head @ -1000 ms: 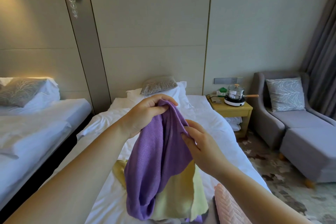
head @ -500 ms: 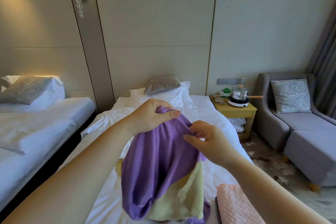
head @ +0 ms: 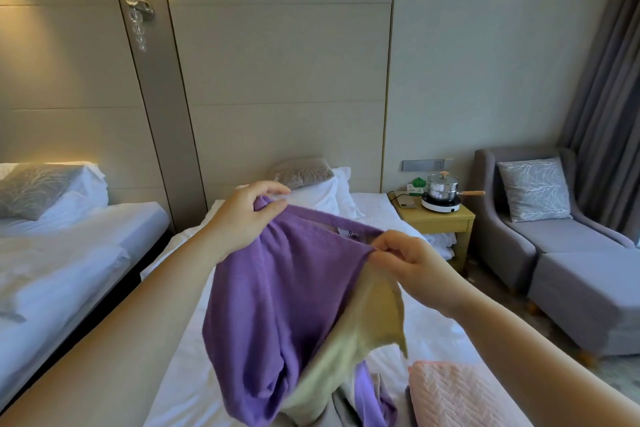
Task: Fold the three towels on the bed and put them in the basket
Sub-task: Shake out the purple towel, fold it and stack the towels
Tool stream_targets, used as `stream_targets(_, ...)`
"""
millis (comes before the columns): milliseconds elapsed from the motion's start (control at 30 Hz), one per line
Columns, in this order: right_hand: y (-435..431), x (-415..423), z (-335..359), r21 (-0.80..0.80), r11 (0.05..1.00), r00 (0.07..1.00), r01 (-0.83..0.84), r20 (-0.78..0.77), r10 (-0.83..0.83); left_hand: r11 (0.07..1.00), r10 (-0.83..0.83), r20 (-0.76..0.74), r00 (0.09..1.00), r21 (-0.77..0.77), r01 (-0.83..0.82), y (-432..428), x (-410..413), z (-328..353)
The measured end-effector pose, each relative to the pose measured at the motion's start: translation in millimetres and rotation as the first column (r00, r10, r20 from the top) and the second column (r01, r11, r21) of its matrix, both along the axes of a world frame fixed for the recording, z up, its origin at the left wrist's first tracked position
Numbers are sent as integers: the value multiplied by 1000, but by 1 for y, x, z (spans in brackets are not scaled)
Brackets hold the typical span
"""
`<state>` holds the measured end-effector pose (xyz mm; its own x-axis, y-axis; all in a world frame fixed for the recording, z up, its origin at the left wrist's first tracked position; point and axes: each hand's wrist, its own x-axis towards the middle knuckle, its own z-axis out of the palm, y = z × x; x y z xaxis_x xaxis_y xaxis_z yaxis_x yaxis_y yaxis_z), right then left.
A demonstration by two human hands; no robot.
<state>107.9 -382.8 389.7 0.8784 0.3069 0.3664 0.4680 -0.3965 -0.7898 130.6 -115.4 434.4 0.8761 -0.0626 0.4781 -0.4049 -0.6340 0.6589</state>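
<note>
Lying nearest at the right, a pink towel (head: 460, 395) waits on the bed (head: 391, 218), just beside a yellow towel (head: 349, 350) hanging behind the purple towel (head: 284, 295). The left hand (head: 242, 222) and right hand (head: 412, 263) each pinch the purple towel's top edge, lifted above the mattress. To fold well, I judge both hands should slide out to true corners and pull the edge taut, shaking the yellow towel free first. No basket is in view
</note>
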Motion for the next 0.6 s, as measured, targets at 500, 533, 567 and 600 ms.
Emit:
stream_targets(500, 6, -7, -9, -99, 983, 988, -156, 2, 157, 901, -433, -341, 835, -142, 409, -56, -25, -45)
stream_targets(533, 4, -9, -13, -97, 984, 989, -147, -13, 146, 909, -416, -310, 855, -174, 380, -57, -25, -44)
stream_targets(567, 2, -12, -18, -101, 987, 991, -127, -47, 122, 916, -393, -279, 876, -204, 346, -57, -25, -43)
stream_targets(600, -1, -13, -24, -110, 990, 993, -92, -83, 83, 920, -368, -256, 894, -239, 311, -56, -24, -42)
